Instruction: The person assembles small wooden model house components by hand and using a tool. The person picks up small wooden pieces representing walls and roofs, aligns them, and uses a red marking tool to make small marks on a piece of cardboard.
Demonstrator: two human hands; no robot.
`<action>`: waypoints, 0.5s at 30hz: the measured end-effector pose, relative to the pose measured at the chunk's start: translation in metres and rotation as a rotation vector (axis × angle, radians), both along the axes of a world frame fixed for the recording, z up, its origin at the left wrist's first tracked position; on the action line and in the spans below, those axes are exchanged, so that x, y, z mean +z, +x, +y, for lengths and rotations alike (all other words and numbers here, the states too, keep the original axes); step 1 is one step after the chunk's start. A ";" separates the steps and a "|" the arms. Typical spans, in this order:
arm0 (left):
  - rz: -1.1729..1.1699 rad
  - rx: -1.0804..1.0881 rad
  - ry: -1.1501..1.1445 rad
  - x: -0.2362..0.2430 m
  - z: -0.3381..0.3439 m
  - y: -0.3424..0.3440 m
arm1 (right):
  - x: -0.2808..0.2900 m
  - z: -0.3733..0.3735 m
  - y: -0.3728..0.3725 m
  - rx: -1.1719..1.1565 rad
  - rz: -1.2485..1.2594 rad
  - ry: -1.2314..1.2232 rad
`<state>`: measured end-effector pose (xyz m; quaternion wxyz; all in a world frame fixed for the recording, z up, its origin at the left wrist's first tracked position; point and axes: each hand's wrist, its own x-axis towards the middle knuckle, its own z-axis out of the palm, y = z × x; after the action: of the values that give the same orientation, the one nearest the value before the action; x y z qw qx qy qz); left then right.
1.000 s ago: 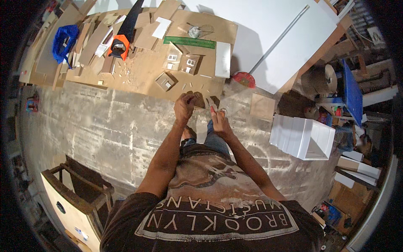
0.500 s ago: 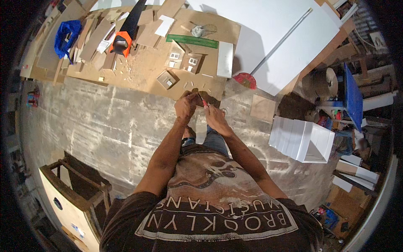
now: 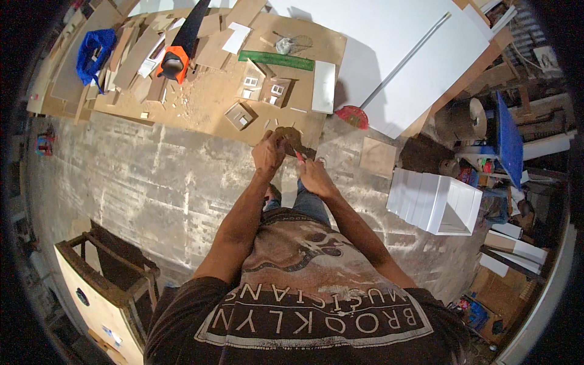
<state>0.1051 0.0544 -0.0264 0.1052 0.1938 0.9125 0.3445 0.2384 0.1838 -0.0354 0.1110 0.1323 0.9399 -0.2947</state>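
Close to the table's front edge, my left hand (image 3: pixel 267 153) is closed in a pinch; whatever sits between its fingertips is too small to make out. My right hand (image 3: pixel 316 177) is wrapped round a slim red-handled knife (image 3: pixel 300 156), its thin tip pointing toward the left fingertips. Beyond the hands, small model house walls (image 3: pixel 252 80) with white window frames stand on the brown board (image 3: pixel 207 109). Another wall piece with a window (image 3: pixel 277 90) is beside them, and a small box-like piece (image 3: pixel 239 115) lies nearer. Tiny strips are scattered around.
A green ruler (image 3: pixel 277 59) and a white rectangular piece (image 3: pixel 323 86) lie behind the models. Further left are an orange-handled saw (image 3: pixel 173 64), wood offcuts (image 3: pixel 135 64) and a blue bag (image 3: pixel 95 56). A white box unit (image 3: pixel 420 201) stands on the floor at right.
The knife and my right hand have shifted slightly down, the tip drawing a little away from the left fingertips. My left hand stays nearly in place, still pinching.
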 end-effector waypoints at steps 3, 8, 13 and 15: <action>0.036 -0.009 0.034 -0.003 0.000 0.000 | -0.001 0.000 0.004 -0.077 0.082 0.051; 0.027 0.003 0.053 0.000 -0.001 0.000 | -0.019 0.013 0.001 0.050 0.368 0.243; 0.021 0.002 0.071 -0.012 -0.016 -0.003 | 0.006 0.011 -0.043 -0.338 0.362 -0.166; 0.005 0.011 0.096 -0.015 -0.025 -0.004 | 0.005 0.009 -0.060 -0.340 0.344 -0.163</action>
<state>0.1008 0.0295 -0.0412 0.0914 0.1943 0.8962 0.3882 0.1783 0.1932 -0.0306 -0.0913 0.2268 0.8823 -0.4022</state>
